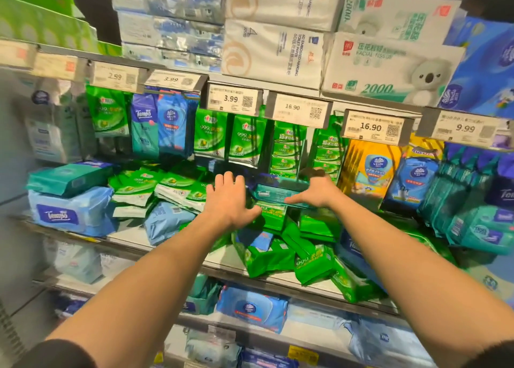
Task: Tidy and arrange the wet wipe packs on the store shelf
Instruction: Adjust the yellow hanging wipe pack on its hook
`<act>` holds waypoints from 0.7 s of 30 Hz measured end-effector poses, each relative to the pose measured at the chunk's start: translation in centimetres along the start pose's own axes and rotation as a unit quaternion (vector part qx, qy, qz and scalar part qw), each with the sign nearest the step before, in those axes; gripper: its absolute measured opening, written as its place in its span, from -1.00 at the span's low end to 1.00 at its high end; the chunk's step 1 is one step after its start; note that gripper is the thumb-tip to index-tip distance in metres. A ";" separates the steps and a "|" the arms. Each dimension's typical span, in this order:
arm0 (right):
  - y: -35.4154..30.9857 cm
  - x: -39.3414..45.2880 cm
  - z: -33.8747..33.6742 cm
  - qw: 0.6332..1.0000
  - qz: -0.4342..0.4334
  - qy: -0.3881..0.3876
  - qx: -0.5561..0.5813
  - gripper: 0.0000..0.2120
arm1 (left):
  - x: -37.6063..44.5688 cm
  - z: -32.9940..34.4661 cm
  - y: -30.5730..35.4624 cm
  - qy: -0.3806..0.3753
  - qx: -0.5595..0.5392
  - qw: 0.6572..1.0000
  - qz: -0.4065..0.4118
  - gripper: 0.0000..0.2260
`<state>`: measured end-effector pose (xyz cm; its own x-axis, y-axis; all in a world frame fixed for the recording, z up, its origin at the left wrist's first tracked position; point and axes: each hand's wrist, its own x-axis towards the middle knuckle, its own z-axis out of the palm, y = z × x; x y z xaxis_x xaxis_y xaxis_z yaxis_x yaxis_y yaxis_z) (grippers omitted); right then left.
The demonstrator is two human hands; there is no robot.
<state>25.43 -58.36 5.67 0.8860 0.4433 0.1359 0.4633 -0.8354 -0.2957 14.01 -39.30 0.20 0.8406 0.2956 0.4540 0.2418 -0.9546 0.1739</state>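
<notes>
The shelf [178,242] carries jumbled green wet wipe packs [311,259] below both grips; the left hand [228,200] rests spread and flat on them; the right hand [319,191] pinches a teal pack [278,195] just beside it.

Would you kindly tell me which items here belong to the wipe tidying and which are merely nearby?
Job:
- left hand on jumbled green wipe packs
- right hand holding teal Tempo pack
- shelf

Nearby:
- koala facial tissue box
- price tags
- toilet paper packs
</notes>
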 end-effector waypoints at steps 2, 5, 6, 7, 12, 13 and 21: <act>-1.8 1.2 0.9 0.999 -0.007 -0.030 -0.025 -0.28 | 0.0 -0.5 -2.5 -0.005 0.003 1.000 -0.011 -0.36; -3.2 2.6 2.0 0.995 0.011 -0.087 -0.057 -0.51 | 0.4 -1.4 -6.5 -0.011 0.023 0.999 -0.025 -0.32; -3.4 3.1 2.3 0.993 0.026 -0.096 -0.070 -0.49 | 0.5 -1.6 -7.7 -0.012 0.029 0.999 -0.026 -0.32; -3.6 3.4 2.5 0.991 0.040 -0.100 -0.076 -0.44 | 0.7 -1.8 -8.9 -0.014 0.033 0.999 -0.028 -0.32; -4.0 3.2 2.6 0.988 0.053 -0.075 -0.127 -0.31 | 0.6 -1.5 -12.8 -0.037 0.034 0.997 -0.053 -0.31; -3.9 3.1 2.5 0.985 0.072 -0.088 -0.128 -0.37 | 0.6 -1.3 -13.2 -0.042 0.032 0.997 -0.051 -0.31; -2.9 3.2 2.4 0.985 0.112 -0.104 -0.084 -0.35 | 0.6 -1.5 -15.8 -0.056 0.030 0.996 -0.069 -0.29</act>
<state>26.92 -53.72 4.70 0.9515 0.2843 -0.1174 0.2686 -0.9540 -0.1330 9.96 -23.97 -0.96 0.8448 0.4220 0.3289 0.3853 -0.9064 0.1731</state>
